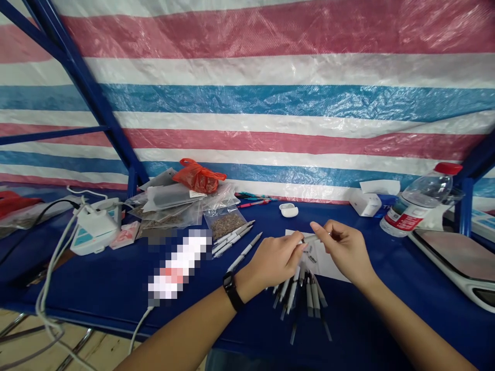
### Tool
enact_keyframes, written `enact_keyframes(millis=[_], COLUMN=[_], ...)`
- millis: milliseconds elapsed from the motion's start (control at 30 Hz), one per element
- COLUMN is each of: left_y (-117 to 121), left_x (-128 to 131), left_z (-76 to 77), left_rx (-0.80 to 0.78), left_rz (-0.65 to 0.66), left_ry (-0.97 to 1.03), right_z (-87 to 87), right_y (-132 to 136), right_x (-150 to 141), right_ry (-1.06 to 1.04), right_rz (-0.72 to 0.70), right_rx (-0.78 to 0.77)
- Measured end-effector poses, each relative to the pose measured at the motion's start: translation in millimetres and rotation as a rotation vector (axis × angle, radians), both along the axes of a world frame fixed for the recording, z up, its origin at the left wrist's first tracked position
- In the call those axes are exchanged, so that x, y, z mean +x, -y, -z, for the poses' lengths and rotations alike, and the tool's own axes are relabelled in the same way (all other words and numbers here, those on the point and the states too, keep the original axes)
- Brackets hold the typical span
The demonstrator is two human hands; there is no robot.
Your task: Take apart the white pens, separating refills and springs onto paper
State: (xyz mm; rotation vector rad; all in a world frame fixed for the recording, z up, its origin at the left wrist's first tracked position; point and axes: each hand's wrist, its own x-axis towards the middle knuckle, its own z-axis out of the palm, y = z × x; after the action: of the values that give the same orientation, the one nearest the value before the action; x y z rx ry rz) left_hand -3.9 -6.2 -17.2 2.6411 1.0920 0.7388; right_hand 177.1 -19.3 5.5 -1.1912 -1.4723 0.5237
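Observation:
My left hand (273, 260) and my right hand (345, 251) meet above the blue table top, pinching a small silvery pen part (312, 239) between their fingertips. Below them lies a loose fan of dismantled white and grey pens (303, 294) with dark tips, partly on a white paper sheet (323, 260). Several assembled white pens (232, 239) lie just left of my left hand. A black smartwatch (231, 291) sits on my left wrist.
Clear bags of brown seeds (224, 221) and a red plastic bag (199, 176) stand at the back left, near a white cabled device (94, 229). A water bottle (419, 201), tissue box (365, 202) and white-rimmed tablet or scale (456, 263) are right. A striped tarp backs the table.

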Motion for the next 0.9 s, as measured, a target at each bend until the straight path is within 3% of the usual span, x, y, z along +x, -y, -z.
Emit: enact_keyframes(millis=[67, 233, 433, 633, 900], left_y=[-0.1, -1.9, -0.4, -0.6, 0.7], left_x=[0.9, -0.5, 0.6, -0.5, 1.1], left_z=[0.0, 0.8, 0.8, -2.3, -1.1], left_rx=[-0.006, -0.014, -0.022, -0.032, -0.006], left_rz=[0.005, -0.027, 0.027, -0.032, -0.015], left_ry=[-0.012, 0.006, -0.014, 0.018, -0.056], right_z=[-1.5, -5.3, -0.5, -3.6, -0.6], right_y=[0.0, -1.4, -0.3, 1.2, -0.9], right_x=[2.2, 4.9, 4.1, 1.6, 1.8], right_ry=[0.06, 0.062, 0.224, 0.216, 0.146], right_rz=[0.016, -0.154, -0.001, -0.116, -0.1], right_rx=[0.02, -0.024, -0.03, -0.014, -0.124])
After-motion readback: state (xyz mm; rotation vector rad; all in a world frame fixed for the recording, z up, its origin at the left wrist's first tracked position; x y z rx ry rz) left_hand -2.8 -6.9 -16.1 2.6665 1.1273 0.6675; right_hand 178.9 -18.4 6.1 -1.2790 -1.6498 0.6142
